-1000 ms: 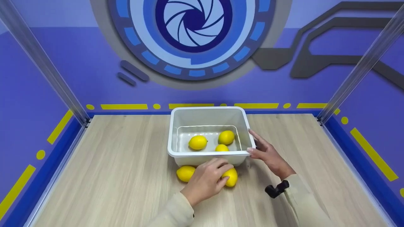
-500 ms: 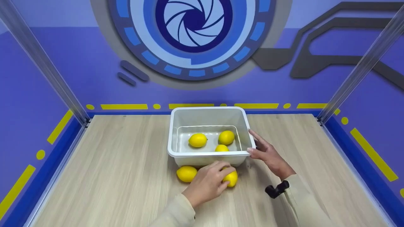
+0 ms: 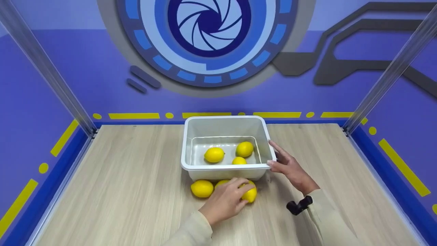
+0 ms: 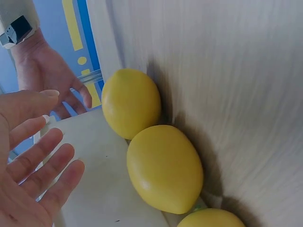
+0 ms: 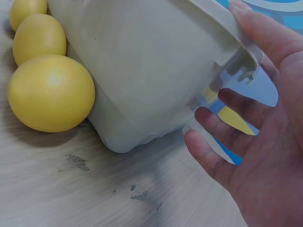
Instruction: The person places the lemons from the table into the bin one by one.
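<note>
1. Left hand (image 3: 223, 201) lies over a lemon (image 3: 250, 193) at the bin's (image 3: 225, 166) 6 o'clock side on the tabletop (image 3: 119, 191); its fingers (image 4: 45, 170) look nearly straight, no firm grasp.
2. Right hand (image 3: 290, 167) steadies the bin's 3 o'clock rim, fingers relaxed.
3. Risk: the round lemon could roll from a loose hold, nudging its neighbours (image 3: 202, 188).

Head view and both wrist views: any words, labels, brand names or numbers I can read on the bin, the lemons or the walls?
None: no readable text in any view.
White bin: plain, no label.
Lemons: no stickers.
Back wall: only an aperture-style graphic, yellow dashes and dots, no letters or numbers.
Left hand and right hand: nothing written.
</note>
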`<state>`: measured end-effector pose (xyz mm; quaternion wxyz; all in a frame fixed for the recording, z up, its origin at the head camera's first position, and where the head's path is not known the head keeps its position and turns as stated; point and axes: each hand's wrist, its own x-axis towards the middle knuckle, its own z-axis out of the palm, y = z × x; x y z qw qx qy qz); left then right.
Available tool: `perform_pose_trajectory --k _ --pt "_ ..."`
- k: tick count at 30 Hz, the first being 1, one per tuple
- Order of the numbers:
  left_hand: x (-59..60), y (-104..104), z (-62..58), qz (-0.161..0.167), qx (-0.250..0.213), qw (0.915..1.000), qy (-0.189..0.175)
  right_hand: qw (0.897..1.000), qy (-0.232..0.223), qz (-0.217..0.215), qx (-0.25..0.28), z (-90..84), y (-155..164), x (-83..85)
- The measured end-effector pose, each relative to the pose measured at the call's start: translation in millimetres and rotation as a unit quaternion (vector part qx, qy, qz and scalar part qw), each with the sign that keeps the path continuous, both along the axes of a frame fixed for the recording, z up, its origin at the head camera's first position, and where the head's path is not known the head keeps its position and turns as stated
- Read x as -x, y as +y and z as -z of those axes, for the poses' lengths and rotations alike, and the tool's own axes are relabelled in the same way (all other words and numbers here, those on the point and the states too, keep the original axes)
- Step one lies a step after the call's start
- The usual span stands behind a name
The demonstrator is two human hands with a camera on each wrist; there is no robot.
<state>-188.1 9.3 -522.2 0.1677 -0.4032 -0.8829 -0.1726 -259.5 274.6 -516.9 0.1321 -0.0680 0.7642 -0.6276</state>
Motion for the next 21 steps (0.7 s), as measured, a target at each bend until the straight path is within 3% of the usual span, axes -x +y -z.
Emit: perform_pose_trajectory --k 6,14,21 --pt "1.8 0.7 6.4 0.0 0.011 0.9999 -0.002 1.0 -0.004 0.004 -0.012 0.4 -0.2 -0.3" --pt "4.9 2.4 14.1 0.005 0.036 0.9981 -0.05 1.0 -0.006 0.008 -0.006 0.5 -1.0 -0.5" --pt "4.9 3.5 18.9 0.013 0.058 0.9959 -0.068 1.0 -0.01 0.012 -0.006 -0.7 -1.7 -1.3"
